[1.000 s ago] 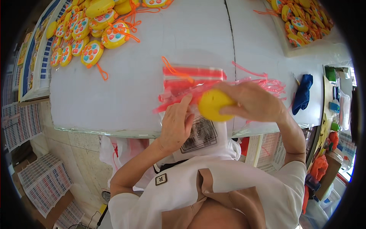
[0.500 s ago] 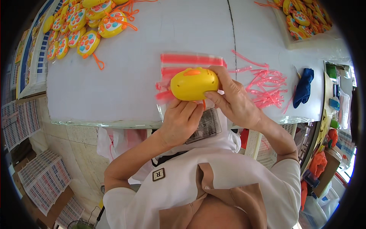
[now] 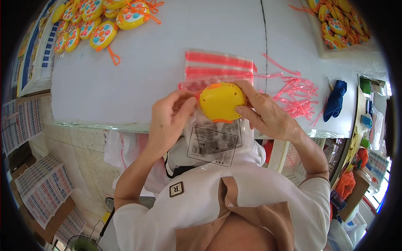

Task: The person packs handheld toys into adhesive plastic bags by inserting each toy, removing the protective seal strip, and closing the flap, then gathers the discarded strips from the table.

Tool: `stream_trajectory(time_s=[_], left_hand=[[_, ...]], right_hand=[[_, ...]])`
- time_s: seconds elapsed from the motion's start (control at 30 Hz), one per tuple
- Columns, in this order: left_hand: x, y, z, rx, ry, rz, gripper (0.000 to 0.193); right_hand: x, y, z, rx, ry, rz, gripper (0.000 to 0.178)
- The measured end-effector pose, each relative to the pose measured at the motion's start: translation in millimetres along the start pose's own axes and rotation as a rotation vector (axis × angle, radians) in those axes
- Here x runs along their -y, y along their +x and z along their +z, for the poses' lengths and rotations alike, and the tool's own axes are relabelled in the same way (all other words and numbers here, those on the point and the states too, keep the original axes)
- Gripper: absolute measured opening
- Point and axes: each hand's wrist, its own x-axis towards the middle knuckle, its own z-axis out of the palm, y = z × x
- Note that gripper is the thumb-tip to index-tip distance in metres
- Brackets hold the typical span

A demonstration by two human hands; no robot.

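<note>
My right hand [image 3: 268,111] grips the right end of a yellow egg-shaped plastic toy [image 3: 222,100], thumb on its upward face and fingers behind. That face is plain, with small holes and orange bits at its edges. At the toy's left end, my left hand [image 3: 169,119] has thumb and fingers pinched on a reddish-orange bit, apparently the toy's strap, mostly hidden by the fingers. Under the toy lie clear plastic bags [image 3: 220,72] with pink-red bands. A clear bag part with a black printed panel [image 3: 214,144] hangs over the table's front edge.
Several similar toys with coloured buttons and orange straps [image 3: 113,55] lie at the far left. More fill a lined box [image 3: 335,52] at the far right. Thin pink plastic strips [image 3: 297,94] lie right of the bags, beside a dark blue cloth item [image 3: 335,100].
My left hand has moved from below the toy to its left end. The toy has turned in my right hand, its plain face now more upward. The printed bag panel is more exposed.
</note>
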Motion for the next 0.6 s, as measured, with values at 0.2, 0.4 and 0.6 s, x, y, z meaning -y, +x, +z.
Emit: stream_trajectory(time_s=[0.2,0.4,0.6], left_hand=[[16,8,0,-0.040,0.048,0.146,0.016],[6,4,1,-0.064,0.079,0.128,0.020],[3,9,13,0.002,-0.016,0.102,0.021]], right_hand=[[4,1,-7,0.124,0.034,0.097,0.046],[1,0,-9,0.132,0.067,0.134,0.048],[-2,0,-3,0.119,0.038,0.058,0.048]])
